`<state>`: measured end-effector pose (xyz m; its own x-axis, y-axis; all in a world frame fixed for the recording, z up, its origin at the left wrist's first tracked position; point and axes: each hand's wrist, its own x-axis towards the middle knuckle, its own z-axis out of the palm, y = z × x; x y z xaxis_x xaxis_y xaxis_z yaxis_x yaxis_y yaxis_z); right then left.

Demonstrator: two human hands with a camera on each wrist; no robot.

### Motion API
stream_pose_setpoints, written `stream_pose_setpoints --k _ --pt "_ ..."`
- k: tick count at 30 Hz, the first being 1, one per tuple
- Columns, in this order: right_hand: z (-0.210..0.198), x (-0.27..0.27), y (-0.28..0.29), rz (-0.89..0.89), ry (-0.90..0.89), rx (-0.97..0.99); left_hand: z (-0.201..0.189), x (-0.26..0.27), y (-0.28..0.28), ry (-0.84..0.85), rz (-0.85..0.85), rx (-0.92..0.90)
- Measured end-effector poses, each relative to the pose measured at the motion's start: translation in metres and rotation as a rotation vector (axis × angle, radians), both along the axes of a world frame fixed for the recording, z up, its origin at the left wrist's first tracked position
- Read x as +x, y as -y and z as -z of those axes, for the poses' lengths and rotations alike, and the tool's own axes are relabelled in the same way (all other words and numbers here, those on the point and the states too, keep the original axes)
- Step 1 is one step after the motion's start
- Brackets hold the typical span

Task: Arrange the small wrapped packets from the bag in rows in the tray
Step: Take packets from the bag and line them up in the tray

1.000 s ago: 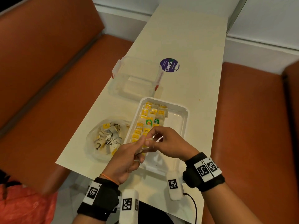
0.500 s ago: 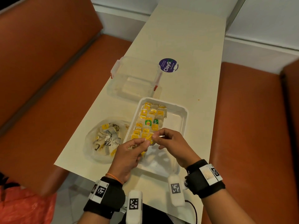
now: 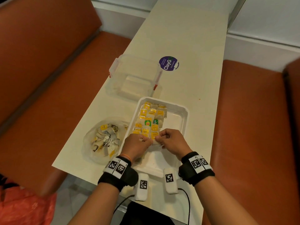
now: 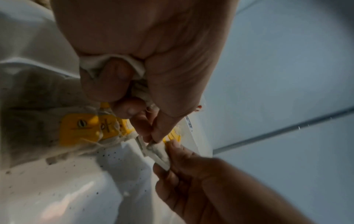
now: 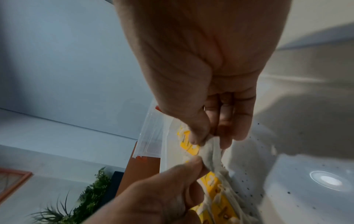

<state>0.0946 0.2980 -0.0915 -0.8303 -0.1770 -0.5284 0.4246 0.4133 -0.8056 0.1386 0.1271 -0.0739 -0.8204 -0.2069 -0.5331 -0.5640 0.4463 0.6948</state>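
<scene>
A white tray (image 3: pixel 183 114) holds rows of small wrapped packets (image 3: pixel 149 117) with yellow tags, a few with green ones. Both hands hover low over the tray's near half. My left hand (image 3: pixel 138 143) and my right hand (image 3: pixel 170 140) pinch the same pale packet (image 3: pixel 156 142) between them; in the left wrist view that packet (image 4: pixel 159 151) is stretched between the fingertips of both. The left hand also clutches more pale packets (image 4: pixel 107 62) in its palm. The clear plastic bag (image 3: pixel 103 138) with several loose packets lies left of the tray.
A clear lidded plastic box (image 3: pixel 134 77) with red clips stands beyond the tray. A round purple sticker (image 3: pixel 168 63) is on the cream table (image 3: pixel 186 38). Orange benches flank the table on both sides. A black object sits at the near table edge between my forearms.
Both hands have dropped lower and moved forward over the tray's near half, still holding the packet between them. The wrists have turned so the knuckles face up.
</scene>
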Motion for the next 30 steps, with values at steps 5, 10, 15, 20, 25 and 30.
stream_pose_setpoints --k 5,10,15,20,25,30 --pt "0.017 -0.012 0.012 0.07 0.029 0.068 0.011 -0.018 -0.007 0.027 0.081 -0.209" --pt "0.024 -0.014 0.018 0.204 0.063 0.069 0.007 -0.018 -0.013 -0.035 0.054 -0.301" --pt "0.032 -0.01 0.023 0.31 0.039 0.034 0.012 -0.006 -0.021 -0.032 0.19 -0.354" --pt "0.038 -0.01 0.025 0.316 -0.017 0.091 0.014 -0.002 -0.025 -0.016 0.295 -0.455" --pt "0.034 -0.011 0.025 0.308 -0.034 0.138 0.015 -0.005 -0.023 -0.008 0.266 -0.416" --pt "0.016 -0.008 0.017 0.316 -0.085 0.164 -0.001 0.003 -0.012 0.028 -0.277 0.303"
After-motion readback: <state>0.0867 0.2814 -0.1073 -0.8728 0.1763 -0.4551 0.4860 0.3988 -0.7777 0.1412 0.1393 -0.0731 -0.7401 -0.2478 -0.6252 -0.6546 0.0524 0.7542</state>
